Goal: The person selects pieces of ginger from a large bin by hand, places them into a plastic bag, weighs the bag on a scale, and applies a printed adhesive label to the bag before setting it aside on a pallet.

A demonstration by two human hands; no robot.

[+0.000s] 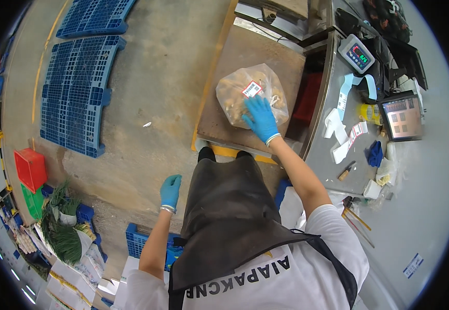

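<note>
A clear plastic bag (229, 106) full of brownish, roundish pieces lies on a brown platform (255, 49) in front of me. The pieces blur through the plastic, so I cannot tell their kind. A white label with a red border (252, 89) is on top of the bag. My right hand (262, 118), in a blue glove, rests on the bag with its fingers spread, their tips just below the label. Down at my left side hangs my left hand (170, 192), also in a blue glove. Its fingers are loosely extended and nothing shows in them.
On the right, a metal table (320, 155) carries a lit digital display (356, 53), label strips (357, 133), a screen (401, 118) and a knife (346, 171). Blue pallets (74, 93) lie on the floor at left. A red crate (30, 169) and green leafy vegetables (64, 235) stand nearer.
</note>
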